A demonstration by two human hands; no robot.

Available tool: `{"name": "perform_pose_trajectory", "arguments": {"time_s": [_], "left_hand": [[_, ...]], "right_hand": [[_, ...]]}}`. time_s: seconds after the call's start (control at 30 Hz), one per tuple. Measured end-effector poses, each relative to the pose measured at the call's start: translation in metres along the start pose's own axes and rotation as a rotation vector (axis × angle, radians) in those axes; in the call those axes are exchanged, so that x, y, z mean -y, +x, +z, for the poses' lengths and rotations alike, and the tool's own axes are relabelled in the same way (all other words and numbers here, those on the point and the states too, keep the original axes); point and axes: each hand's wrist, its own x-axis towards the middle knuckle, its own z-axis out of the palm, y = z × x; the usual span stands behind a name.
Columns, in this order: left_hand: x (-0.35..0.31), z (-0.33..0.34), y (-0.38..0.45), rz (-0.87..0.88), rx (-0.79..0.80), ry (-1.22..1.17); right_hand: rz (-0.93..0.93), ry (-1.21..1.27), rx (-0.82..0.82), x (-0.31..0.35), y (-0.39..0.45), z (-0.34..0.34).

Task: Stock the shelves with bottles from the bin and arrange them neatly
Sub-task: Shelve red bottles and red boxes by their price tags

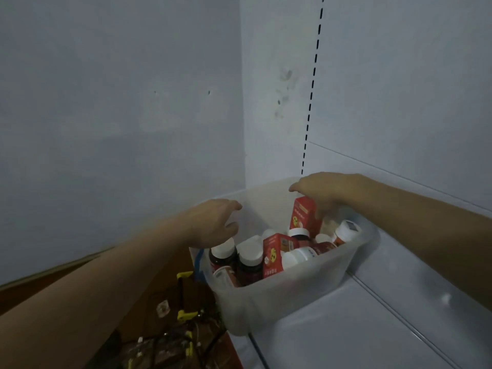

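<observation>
The bottles (249, 258) – dark, with white caps – stand and lie packed in a cloudy plastic bin (287, 291) on the white shelf (359, 328), mixed with red cartons. The right hand (323, 191) reaches into the bin and grips the top of an upright red carton (306, 217). The left hand (217, 222) hovers over the bin's left rim, fingers loosely curled, holding nothing – below it lies a brown cardboard box (165, 288)

A shop or stockroom corner: a white metal shelf (359, 328) with a slotted upright (311, 94) on its back panel, and a translucent bin (287, 296) packed with white-capped bottles (249, 259) and red cartons (304, 215).
</observation>
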Motion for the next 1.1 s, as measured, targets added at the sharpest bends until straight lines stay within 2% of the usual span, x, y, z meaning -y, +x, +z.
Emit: {"name": "perform_pose_trajectory", "arguments": {"time_s": [0.17,0.27,0.37,0.47,0.57,0.63,0.7,0.77,0.87,0.97,1.03,1.1], "left_hand": [[0.000,0.005,0.019,0.052,-0.009,-0.108],[-0.005,0.002,0.022,0.098,-0.043,-0.265],[-0.008,-0.002,0.020,0.151,-0.127,-0.514],[-0.013,-0.008,0.013,0.218,-0.143,-0.799],[-0.016,-0.013,0.002,0.228,-0.173,-0.959],[-0.014,-0.010,-0.006,0.219,-0.218,-1.018],[-0.008,-0.004,-0.014,0.153,-0.293,-1.083],[-0.002,0.000,-0.019,0.080,-0.353,-1.159],[0.000,0.006,-0.024,0.035,-0.406,-1.213],[-0.005,0.008,-0.028,0.038,-0.486,-1.230],[-0.007,0.010,-0.029,0.046,-0.519,-1.224],[-0.008,0.012,-0.029,0.037,-0.527,-1.224]], "right_hand": [[-0.035,-0.022,-0.035,-0.006,0.003,0.002],[-0.094,0.021,-0.190,-0.013,-0.018,-0.028],[-0.208,0.195,-0.313,-0.009,-0.045,-0.061],[-0.334,0.426,-0.321,0.011,-0.070,-0.085],[-0.425,0.597,-0.336,0.034,-0.082,-0.089],[-0.419,0.706,-0.368,0.040,-0.079,-0.080],[-0.331,0.753,-0.391,0.040,-0.069,-0.064],[-0.202,0.613,-0.302,0.037,-0.053,-0.047],[-0.019,0.360,0.021,0.042,-0.024,-0.013],[0.103,0.267,0.247,0.056,-0.006,0.013],[0.108,0.258,0.312,0.061,-0.001,0.020],[0.102,0.299,0.286,0.059,-0.001,0.023]]}}
